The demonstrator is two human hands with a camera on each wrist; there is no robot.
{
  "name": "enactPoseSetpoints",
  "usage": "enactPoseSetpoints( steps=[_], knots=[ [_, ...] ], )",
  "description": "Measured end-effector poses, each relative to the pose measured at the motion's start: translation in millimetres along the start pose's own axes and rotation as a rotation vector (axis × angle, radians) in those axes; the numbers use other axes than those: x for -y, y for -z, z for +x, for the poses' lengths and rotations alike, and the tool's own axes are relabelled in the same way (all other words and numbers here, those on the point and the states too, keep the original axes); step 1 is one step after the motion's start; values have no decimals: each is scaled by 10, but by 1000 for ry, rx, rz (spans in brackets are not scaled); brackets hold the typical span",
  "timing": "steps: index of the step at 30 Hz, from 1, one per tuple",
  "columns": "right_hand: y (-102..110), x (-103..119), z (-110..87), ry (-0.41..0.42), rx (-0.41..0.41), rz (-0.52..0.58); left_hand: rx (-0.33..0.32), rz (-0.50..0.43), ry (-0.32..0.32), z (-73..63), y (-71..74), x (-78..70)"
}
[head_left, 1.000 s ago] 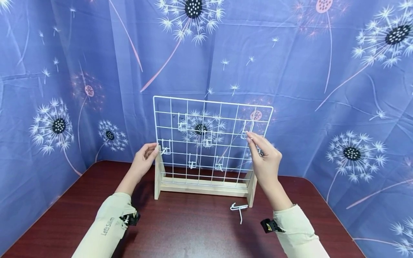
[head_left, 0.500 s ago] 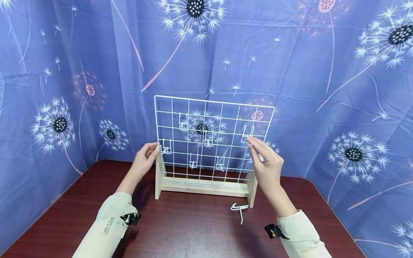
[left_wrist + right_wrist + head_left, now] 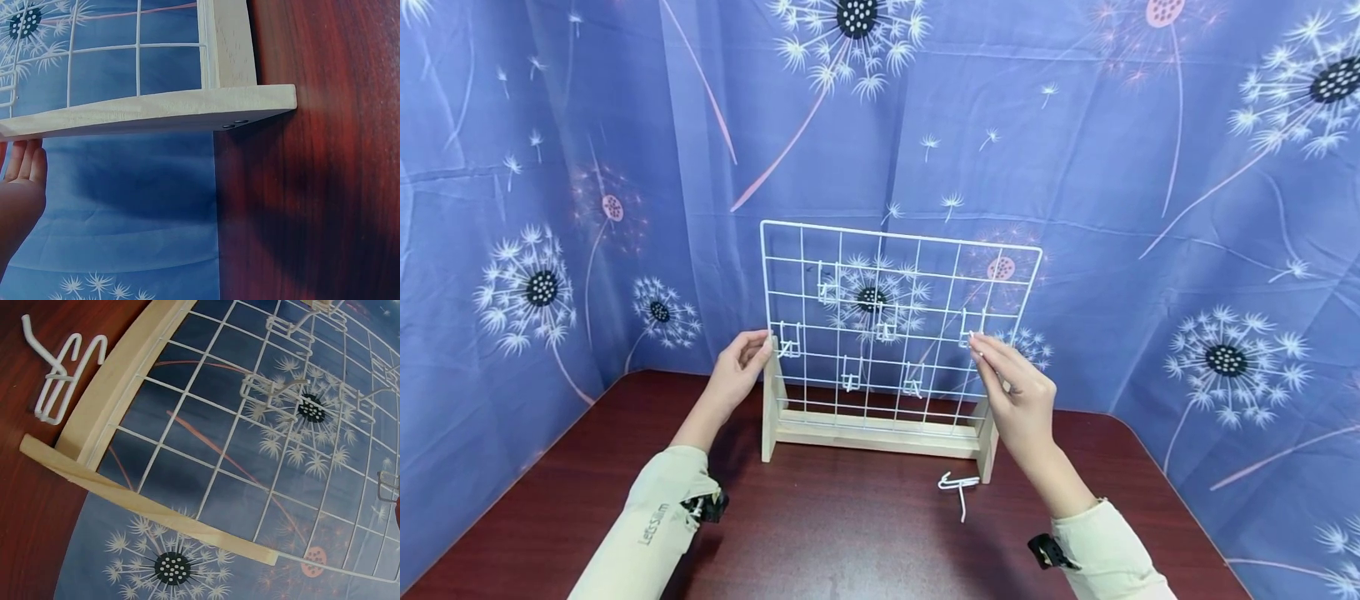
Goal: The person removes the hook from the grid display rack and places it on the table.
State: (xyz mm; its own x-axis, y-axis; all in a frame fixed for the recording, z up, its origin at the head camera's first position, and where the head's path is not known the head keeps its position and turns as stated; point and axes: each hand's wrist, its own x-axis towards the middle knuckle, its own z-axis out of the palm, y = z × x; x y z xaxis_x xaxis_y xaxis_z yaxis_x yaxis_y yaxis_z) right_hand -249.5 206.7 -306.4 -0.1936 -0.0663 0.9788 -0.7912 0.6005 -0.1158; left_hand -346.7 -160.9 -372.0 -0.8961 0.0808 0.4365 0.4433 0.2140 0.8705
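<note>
A white wire grid panel (image 3: 902, 234) stands upright in a pale wooden stand (image 3: 880, 440). At its left side, my left hand (image 3: 741, 367) holds the rack near the top of the wooden upright (image 3: 150, 106); the fingers (image 3: 31, 164) meet the upright's outer side in the left wrist view. My right hand (image 3: 1018, 387) pinches a white double-prong wire hook (image 3: 965, 333) against the right part of the grid, its prongs pointing up. Only a bit of this hook (image 3: 387, 481) shows at the right wrist view's edge. My fingertips partly cover the hook.
Several similar hooks, such as one at upper left (image 3: 827, 292) and one lower down (image 3: 912, 386), hang on the grid. A loose hook (image 3: 961, 483) lies on the dark red table (image 3: 820, 533) before the stand's right foot. Blue dandelion-print cloth (image 3: 1075, 167) surrounds the table.
My right hand has brought the hook down along the grid and slightly left, so its prongs sit lower. The left hand has stayed at the upright.
</note>
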Motion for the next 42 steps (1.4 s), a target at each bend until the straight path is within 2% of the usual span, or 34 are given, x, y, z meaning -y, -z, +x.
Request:
enactPoseSetpoints(
  steps=[9,14,20,29,37,42],
  knots=[
    [29,-19,-149,107,86,17,1,12,4,0,-5,-11],
    [32,-23,-221,169,134,-15,1,4,5,3,3,-28],
    [41,3,-279,192,192,-45,-2,12,-6,3,12,-28],
    [34,-15,-364,232,253,-27,-9,3,-18,1,10,-8],
    [6,-18,-439,316,312,-34,-6,-10,-6,9,12,4],
    [-15,-22,-490,353,337,-29,-5,-5,-20,6,14,10]
  ],
)
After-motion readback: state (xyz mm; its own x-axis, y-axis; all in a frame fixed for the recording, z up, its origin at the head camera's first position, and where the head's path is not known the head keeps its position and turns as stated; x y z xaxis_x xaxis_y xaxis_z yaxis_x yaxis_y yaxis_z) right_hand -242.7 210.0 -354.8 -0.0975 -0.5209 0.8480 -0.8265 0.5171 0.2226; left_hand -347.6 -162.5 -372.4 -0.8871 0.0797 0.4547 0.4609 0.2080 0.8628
